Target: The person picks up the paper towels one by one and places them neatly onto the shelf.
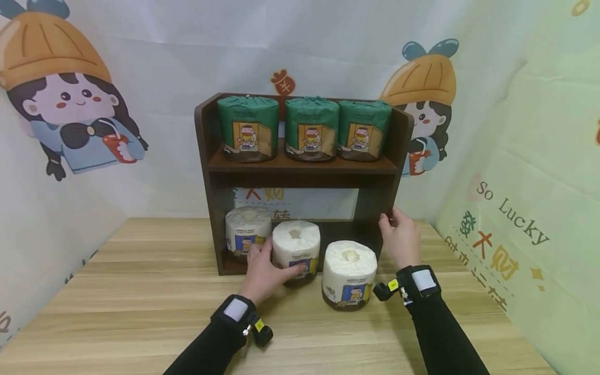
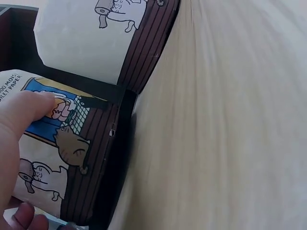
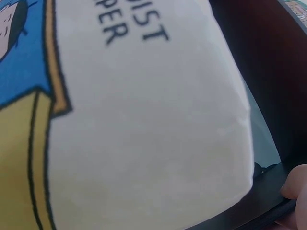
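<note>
My left hand (image 1: 264, 273) grips the middle white toilet paper roll (image 1: 296, 245), with the thumb across its printed front and the fingers at its left side. That roll stands at the front edge of the dark brown shelf's (image 1: 304, 166) lower level. Left of it, another white toilet paper roll (image 1: 248, 229) sits inside the lower level, partly behind my hand. A third white roll (image 1: 349, 273) rests on the table in front of the shelf. At the right, my right hand (image 1: 402, 237) holds the front edge of the shelf's side panel between thumb and fingers.
Green-wrapped toilet paper rolls (image 1: 248, 127) line the shelf's upper level. The shelf stands on a wooden table (image 1: 154, 291), close to a printed cloth backdrop (image 1: 173, 104). A second cloth (image 1: 529, 156) hangs along the right side.
</note>
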A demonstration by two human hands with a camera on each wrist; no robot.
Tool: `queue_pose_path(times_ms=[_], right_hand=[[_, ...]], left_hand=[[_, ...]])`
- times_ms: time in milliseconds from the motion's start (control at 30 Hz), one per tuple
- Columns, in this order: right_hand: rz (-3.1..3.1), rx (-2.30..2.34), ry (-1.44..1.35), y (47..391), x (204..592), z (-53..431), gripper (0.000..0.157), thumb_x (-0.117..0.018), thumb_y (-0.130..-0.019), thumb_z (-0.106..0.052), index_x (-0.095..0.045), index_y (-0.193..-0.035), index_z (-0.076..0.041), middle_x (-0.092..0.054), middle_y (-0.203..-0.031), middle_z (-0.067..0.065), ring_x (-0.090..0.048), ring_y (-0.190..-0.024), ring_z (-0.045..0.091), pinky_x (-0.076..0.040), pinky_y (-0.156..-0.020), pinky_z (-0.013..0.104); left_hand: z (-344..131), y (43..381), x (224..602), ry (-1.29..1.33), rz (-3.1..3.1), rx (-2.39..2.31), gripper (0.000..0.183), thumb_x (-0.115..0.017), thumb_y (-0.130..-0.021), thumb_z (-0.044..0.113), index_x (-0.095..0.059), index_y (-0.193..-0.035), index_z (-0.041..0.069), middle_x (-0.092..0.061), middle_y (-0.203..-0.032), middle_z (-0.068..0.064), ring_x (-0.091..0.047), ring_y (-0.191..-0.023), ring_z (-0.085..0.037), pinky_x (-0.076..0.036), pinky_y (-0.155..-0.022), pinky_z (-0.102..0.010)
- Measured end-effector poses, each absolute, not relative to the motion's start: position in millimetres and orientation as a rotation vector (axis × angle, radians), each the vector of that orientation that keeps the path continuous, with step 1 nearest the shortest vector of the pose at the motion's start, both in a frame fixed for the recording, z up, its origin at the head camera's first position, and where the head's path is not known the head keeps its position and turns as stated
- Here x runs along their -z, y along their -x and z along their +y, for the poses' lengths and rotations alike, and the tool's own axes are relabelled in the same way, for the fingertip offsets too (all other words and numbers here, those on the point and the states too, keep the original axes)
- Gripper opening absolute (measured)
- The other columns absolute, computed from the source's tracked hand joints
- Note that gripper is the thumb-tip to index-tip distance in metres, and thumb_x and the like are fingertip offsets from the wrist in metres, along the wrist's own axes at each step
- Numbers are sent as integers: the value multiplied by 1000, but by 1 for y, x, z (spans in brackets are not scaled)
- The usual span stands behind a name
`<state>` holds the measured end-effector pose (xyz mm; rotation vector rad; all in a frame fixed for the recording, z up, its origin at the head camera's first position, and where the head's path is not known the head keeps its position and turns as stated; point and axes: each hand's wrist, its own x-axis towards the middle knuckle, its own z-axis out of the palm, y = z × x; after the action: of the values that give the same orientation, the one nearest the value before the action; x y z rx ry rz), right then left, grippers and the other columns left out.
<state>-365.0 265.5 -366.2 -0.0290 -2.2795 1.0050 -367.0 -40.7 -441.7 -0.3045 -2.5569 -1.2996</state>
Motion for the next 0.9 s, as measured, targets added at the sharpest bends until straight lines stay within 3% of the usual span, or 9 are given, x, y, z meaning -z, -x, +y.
queue_pose_path(times_ms=[333, 567, 733, 900], right_hand=[[-2286, -1006, 30, 364, 366, 265, 23, -56, -103, -22, -64, -119, -7, -67, -113, 16, -63, -96, 30, -58, -78, 48], [-2285, -1009, 25, 366, 367, 266, 24, -55, -104, -22, -64, -120, -7, -66, -114, 16, -63, -96, 30, -58, -79, 49], [-2287, -1005, 24, 367, 368, 266, 25, -55, -104, -23, -63, -122, -7, -66, -115, 16, -63, -97, 30, -58, -79, 49], [-2289, -1012, 26, 367, 367, 266, 27, -54, -104, -24, -63, -123, -7, -66, -117, 16, -62, -99, 30, -57, -81, 49]], left_hand=[[-40, 363, 438, 315, -2589, 1413, 107, -88, -68, 39, -28, -153, 16, -29, -129, -15, -33, -117, -27, -40, -102, -54], [-38, 363, 436, 257, -2507, 1486, 104, -89, -69, 41, -29, -144, 0, -38, -115, -14, -43, -102, -24, -48, -86, -40], [-37, 363, 437, 222, -2454, 1551, 84, -90, -69, 38, -37, -124, 2, -43, -105, -10, -48, -91, -21, -46, -76, -32], [-37, 362, 438, 281, -2490, 1442, 42, -84, -79, 39, -55, -81, 8, -57, -75, -4, -53, -67, -17, -43, -54, -26]])
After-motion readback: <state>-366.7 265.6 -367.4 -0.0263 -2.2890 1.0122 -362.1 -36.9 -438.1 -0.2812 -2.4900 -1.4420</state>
